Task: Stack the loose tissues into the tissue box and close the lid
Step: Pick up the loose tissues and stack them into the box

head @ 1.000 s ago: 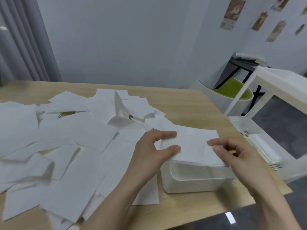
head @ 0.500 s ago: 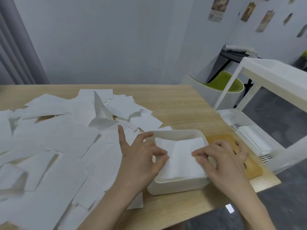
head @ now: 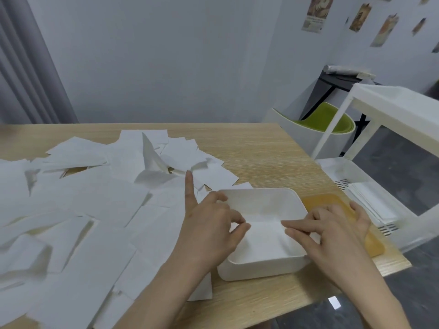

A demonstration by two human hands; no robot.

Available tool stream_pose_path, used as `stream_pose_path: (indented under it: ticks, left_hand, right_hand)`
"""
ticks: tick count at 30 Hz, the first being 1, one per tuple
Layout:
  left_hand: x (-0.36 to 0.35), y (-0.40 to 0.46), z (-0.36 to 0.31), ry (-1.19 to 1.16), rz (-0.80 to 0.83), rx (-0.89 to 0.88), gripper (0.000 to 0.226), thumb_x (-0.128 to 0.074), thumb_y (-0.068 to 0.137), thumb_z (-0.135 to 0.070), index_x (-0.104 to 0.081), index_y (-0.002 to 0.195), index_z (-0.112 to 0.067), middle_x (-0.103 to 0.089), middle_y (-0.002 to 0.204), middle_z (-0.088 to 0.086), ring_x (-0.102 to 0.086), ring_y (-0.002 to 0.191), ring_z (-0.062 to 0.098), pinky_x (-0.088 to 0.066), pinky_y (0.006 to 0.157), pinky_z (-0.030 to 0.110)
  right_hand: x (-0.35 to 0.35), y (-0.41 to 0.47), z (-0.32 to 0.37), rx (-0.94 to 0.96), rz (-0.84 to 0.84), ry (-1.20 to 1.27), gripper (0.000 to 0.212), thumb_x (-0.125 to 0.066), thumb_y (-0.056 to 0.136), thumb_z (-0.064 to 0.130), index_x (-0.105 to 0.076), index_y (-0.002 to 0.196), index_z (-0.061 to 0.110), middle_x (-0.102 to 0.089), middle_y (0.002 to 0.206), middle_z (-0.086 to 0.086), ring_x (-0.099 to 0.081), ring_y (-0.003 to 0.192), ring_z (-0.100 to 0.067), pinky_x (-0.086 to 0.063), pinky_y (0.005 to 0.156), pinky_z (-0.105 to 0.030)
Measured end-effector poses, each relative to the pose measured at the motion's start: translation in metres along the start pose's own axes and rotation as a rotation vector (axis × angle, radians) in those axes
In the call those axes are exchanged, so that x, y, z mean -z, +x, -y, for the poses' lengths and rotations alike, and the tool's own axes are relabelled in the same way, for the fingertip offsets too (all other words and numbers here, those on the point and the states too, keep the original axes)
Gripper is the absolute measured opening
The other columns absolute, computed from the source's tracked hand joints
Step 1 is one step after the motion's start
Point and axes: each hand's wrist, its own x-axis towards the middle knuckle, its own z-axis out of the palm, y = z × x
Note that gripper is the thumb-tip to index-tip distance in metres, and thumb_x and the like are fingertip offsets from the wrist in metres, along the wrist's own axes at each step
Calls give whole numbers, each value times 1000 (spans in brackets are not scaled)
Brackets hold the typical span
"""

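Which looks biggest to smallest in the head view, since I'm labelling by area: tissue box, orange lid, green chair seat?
1. tissue box
2 and 3. orange lid and green chair seat: unsure, since the lid is partly hidden by the right hand and the chair stands farther off.

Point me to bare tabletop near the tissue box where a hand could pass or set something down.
Free: the wood strip behind the tissue box out to the table far edge, right of the loose tissues; also the front strip by the near edge. Crowded: everything left of the box under tissues, and the right side, where the orange lid lies.
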Motion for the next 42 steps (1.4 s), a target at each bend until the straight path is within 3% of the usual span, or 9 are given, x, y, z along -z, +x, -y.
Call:
stream_pose_path:
  ticks: [3, 9, 12, 15, 21, 25, 30, 35, 42]
  left_hand:
    - [-4, -3, 10, -98, -125, -64, 27, -54, 83, -50, -76, 80, -36, -60, 68, -21, -62, 103, 6, 11, 117, 47]
    - [11, -22, 41, -341, -284, 82, 29, -57, 84, -48, -69, 109, -37, -62, 115, -16, -50, 117, -8, -6, 120, 51]
    - [26, -36, 63, -451, -323, 237, 24, -71, 84, -36, -67, 107, -42, -60, 117, -18, -50, 112, -13, -36, 104, 19]
    - [37, -54, 85, -489, -310, 380, 32, -75, 84, -19, -67, 105, -41, -60, 116, -18, -54, 110, -8, -36, 83, 1]
    - [50, -83, 115, -524, -308, 496, 28, -74, 85, -16, -70, 106, -34, -63, 111, -17, -56, 106, -7, -37, 82, 2]
    - [56, -98, 128, -527, -342, 518, 23, -70, 82, -30, -68, 102, -40, -63, 106, -22, -56, 106, -8, -36, 83, 1]
    - [51, -106, 141, -528, -407, 551, 26, -71, 87, -12, -70, 103, -33, -65, 110, -15, -56, 106, -7, -40, 84, 5]
    - [46, -104, 152, -591, -440, 579, 31, -72, 86, -11, -68, 101, -38, -64, 110, -14, -57, 104, -7, -41, 86, 8]
    - [44, -105, 162, -665, -444, 628, 31, -72, 86, -9, -69, 102, -35, -63, 111, -15, -57, 107, -4, -44, 93, 18]
  right_hand:
    - [4, -2, 6, 20, -44, 28, 26, -47, 80, 57, -72, 81, 50, -49, 67, 22, -48, 84, -7, -6, 105, -32]
    - [4, -8, 56, 83, -80, 318, 32, -49, 83, 55, -68, 107, 44, -53, 91, 21, -43, 103, 4, -21, 98, -17]
    - [0, -12, 93, 108, -5, 520, 38, -48, 84, 53, -63, 118, 43, -49, 107, 24, -43, 113, 4, -38, 74, -10]
    - [-9, -19, 126, 142, 85, 689, 41, -54, 85, 49, -54, 126, 47, -47, 117, 24, -49, 110, 3, -41, 71, -7]
    - [-55, -26, 171, 104, 313, 877, 45, -63, 92, 29, -47, 127, 52, -43, 123, 26, -44, 120, 5, -40, 90, -14]
    - [-84, -17, 181, 33, 280, 862, 53, -64, 90, 22, -39, 128, 50, -40, 126, 27, -37, 125, 7, -35, 99, -12]
    - [-88, 23, 209, 20, 173, 855, 56, -62, 92, 22, -39, 138, 42, -28, 140, 18, -17, 133, 6, -14, 93, 8]
    - [-94, 74, 236, 27, 137, 771, 47, -61, 92, 26, -48, 135, 39, -14, 157, 4, 1, 143, -4, -11, 117, -35]
    - [-123, 126, 256, -108, 256, 668, 40, -55, 94, 36, -51, 134, 38, -4, 162, 0, 13, 147, -13, 4, 116, -41]
